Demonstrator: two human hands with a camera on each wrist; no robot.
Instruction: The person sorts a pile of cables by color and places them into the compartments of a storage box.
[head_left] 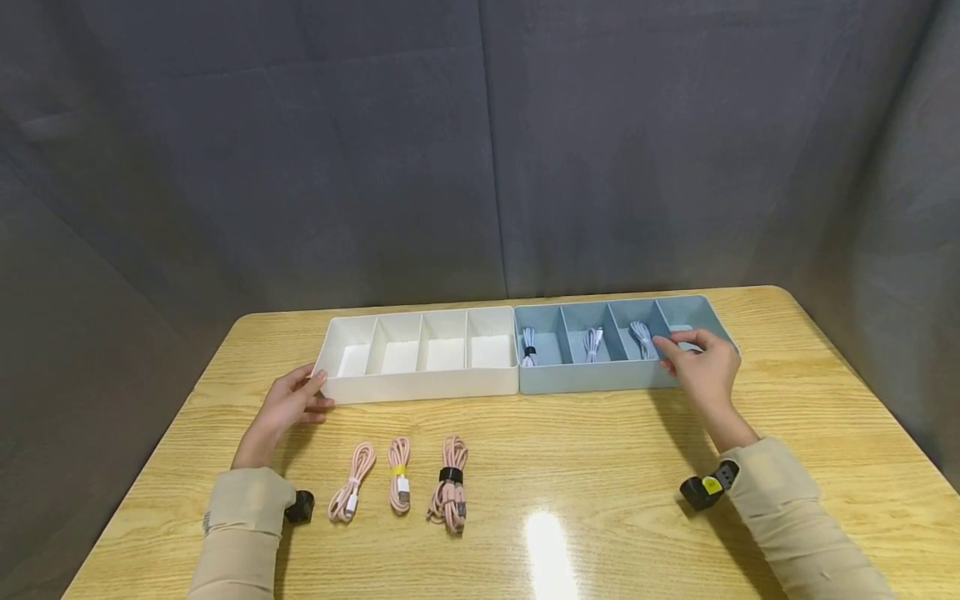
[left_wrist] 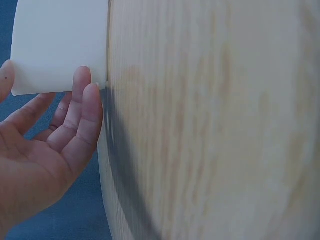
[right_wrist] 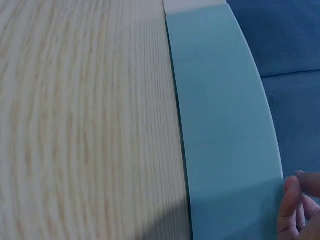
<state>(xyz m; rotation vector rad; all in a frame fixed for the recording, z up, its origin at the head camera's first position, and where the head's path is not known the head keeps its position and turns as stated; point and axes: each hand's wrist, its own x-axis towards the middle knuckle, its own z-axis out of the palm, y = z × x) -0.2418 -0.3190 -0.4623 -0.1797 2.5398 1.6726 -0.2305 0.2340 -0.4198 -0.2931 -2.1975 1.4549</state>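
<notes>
My left hand (head_left: 288,404) is at the left end of a white four-compartment organizer box (head_left: 420,385). In the left wrist view its fingers (left_wrist: 91,107) lie loosely about the box's end corner. My right hand (head_left: 705,367) hovers over the right end of a matching blue organizer box (head_left: 592,380), thumb and forefinger close together by the front rim. Whether anything is between them is hidden. Light blue bundled cables lie in the blue box: one with a black tie (head_left: 529,346), one in the second compartment (head_left: 592,343) and one in the third (head_left: 642,339), nearest my right hand.
Three pink bundled cables lie on the wooden table (head_left: 585,467) in front of the white box: a plain-tied one (head_left: 352,483), a yellow-tied one (head_left: 399,473) and a black-tied one (head_left: 452,487). A grey curtain (head_left: 375,167) hangs behind the table.
</notes>
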